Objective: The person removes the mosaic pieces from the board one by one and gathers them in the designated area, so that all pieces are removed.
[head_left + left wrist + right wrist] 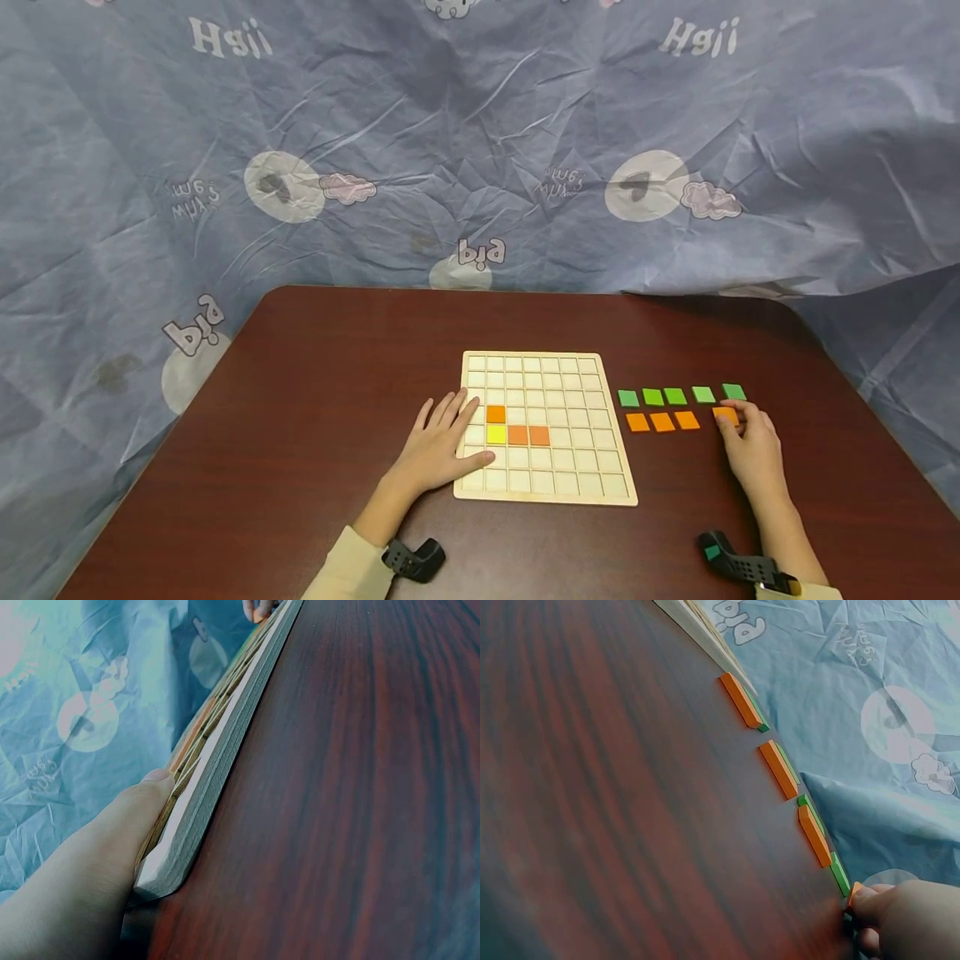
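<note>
Inspected a dark red-brown wood-grain table (337, 375) and, lying flat on it between the hands, a pale wooden square board (547, 498) divided by thin ridges into small cells. Found seated in the cells, from the second column to the middle one: one bright-orange square tile (496, 414), directly below it one yellow square tile (497, 434), and to the right of the yellow, in adjoining cells, two salmon-orange square tiles (517, 435).

Found on the table, right of the board: five green square tiles (653, 397) of mixed shades in the far row, and three loose orange square tiles (662, 422) in the near row, set apart by gaps. Judged to be sorted by colour and spaced for picking up singly within the right hand's reach.

Noted the left hand (432, 454) laid over the board's left edge, fingers straight and fanned, thumb stretched onto the near cells, nothing gripped. Judged to be steadying the board against sliding.

Noted the right hand (756, 450) at the right end of the near row, thumb and forefinger closed on a single pinched orange tile (725, 416). Held by its right side, presumably to keep most of the face uncovered. Cannot tell whether lifted or touching the table.
</note>
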`<control>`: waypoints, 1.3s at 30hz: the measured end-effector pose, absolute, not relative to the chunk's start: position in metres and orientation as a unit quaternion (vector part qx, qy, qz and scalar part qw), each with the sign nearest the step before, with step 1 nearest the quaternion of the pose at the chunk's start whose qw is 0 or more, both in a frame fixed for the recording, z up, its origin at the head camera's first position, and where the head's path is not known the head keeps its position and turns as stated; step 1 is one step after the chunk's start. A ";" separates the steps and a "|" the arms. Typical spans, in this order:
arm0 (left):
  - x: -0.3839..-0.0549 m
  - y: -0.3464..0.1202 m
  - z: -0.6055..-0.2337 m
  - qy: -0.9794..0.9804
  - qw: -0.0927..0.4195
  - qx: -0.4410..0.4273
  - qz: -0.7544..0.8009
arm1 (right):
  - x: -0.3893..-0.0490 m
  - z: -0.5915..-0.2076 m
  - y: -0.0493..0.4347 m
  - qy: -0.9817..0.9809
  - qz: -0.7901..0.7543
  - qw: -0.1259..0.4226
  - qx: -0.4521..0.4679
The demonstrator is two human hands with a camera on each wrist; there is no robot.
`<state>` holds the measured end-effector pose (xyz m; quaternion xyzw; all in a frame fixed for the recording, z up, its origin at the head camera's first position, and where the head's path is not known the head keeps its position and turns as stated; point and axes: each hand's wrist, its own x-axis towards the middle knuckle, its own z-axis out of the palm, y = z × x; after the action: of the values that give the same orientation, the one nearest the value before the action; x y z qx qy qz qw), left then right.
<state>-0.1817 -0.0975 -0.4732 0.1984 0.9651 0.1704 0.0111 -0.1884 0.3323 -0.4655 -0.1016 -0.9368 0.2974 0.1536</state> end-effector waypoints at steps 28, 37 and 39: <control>-0.182 -0.096 -0.475 0.965 0.021 0.193 0.175 | -0.189 -0.460 0.328 -0.931 0.300 0.163 -0.126; -0.183 -0.097 -0.475 0.965 0.018 0.194 0.176 | -0.188 -0.443 0.309 -0.926 0.316 0.180 -0.098; -0.183 -0.097 -0.474 0.965 0.018 0.194 0.175 | -0.187 -0.438 0.302 -0.927 0.318 0.181 -0.084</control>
<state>-0.1828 -0.0970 -0.4745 0.1939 0.9651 0.1750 0.0179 -0.1871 0.3018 -0.4383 -0.0841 -0.9269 0.3179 0.1807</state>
